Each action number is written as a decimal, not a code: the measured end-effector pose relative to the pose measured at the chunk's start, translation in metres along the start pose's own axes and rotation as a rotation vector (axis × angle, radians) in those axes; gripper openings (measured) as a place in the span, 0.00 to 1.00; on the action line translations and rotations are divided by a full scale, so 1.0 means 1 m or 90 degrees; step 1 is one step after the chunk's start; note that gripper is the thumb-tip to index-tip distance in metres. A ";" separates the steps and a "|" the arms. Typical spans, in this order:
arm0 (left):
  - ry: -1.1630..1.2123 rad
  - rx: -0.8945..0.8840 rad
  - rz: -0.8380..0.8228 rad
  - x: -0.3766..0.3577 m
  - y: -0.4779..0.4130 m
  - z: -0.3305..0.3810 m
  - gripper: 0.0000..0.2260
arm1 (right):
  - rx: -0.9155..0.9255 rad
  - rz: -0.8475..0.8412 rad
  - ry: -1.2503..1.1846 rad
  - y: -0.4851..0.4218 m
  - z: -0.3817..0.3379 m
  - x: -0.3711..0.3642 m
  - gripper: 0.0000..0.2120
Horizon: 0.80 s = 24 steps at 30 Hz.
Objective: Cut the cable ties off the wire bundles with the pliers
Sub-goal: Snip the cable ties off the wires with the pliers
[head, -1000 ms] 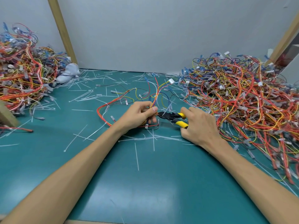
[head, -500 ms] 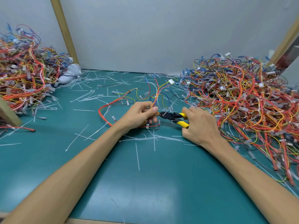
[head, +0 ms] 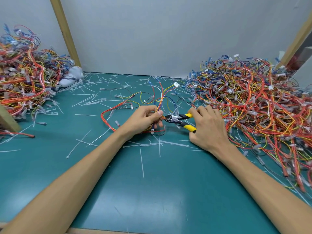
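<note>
Far to the left of the left hand, a loose wire pile (head: 22,81) lies at the edge of the green mat (head: 152,191).

The left hand (head: 143,119) lies palm-inward, forearm running diagonally from the lower left. Its fingers are curled round the wire bundle (head: 160,102), with the thumb pressed over the wires. From this grip the bundle fans away from the person, ending in a white connector (head: 176,84); a red loop trails out to the left of the hand.

Directly right of the left thumb are the pliers (head: 180,119). Their long axis runs roughly left to right. The black head points left, its tip at the bundle just beside the thumb. The yellow-and-black handles extend right and stand spread apart.

The right hand (head: 209,130) is held back-upward, forearm entering from the lower right. Its fingers are wrapped round the handles.

Cut cable ties (head: 158,144) lie on the mat just below both hands. To the right of the right hand, touching its far side, is a larger tangled wire heap (head: 253,107).
</note>
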<state>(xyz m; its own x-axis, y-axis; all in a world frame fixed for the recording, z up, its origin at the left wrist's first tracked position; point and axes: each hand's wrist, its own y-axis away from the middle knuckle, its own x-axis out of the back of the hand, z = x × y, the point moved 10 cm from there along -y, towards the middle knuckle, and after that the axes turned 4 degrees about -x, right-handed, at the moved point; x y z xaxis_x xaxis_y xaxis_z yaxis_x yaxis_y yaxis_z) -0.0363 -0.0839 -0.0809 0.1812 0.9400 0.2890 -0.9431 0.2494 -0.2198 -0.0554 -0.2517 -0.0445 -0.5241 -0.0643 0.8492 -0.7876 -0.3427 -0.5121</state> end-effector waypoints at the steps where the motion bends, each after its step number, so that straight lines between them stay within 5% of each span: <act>1: -0.001 0.000 0.000 0.000 0.000 0.000 0.10 | -0.001 0.005 0.000 0.000 0.000 0.001 0.21; 18: 0.013 0.020 -0.013 0.002 0.000 -0.004 0.12 | 0.011 0.057 0.030 0.000 -0.004 0.012 0.21; 24: 0.015 0.026 -0.014 0.001 0.000 -0.005 0.12 | 0.014 0.015 -0.003 0.002 -0.007 0.009 0.14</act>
<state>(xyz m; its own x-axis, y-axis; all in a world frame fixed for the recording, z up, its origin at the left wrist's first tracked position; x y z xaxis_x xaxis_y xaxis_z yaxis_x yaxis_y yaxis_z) -0.0346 -0.0823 -0.0849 0.2075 0.9400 0.2710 -0.9496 0.2601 -0.1751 -0.0636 -0.2465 -0.0387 -0.5416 -0.0766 0.8372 -0.7672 -0.3622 -0.5294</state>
